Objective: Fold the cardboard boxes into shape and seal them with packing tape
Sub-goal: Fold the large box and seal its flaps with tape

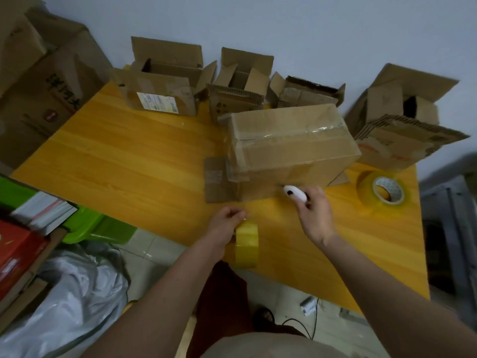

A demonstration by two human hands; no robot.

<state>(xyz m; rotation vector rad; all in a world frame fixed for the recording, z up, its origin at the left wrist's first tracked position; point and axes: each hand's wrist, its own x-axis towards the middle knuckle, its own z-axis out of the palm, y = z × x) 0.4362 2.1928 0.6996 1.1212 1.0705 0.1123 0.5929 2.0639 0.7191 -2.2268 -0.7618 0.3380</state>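
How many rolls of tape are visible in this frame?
2. One yellow roll stands on edge at the table's near edge, held by the left hand; a larger roll lies flat at the table's right side.

Dim, soft, edge-warped wide-angle view

Our left hand [227,223] holds a yellow tape roll [247,244] at six o'clock; our right hand [313,210] grips a white cutter [295,193] against the taped box [291,148].

Green stool [103,228], books [44,210], grey plastic bag [72,293].
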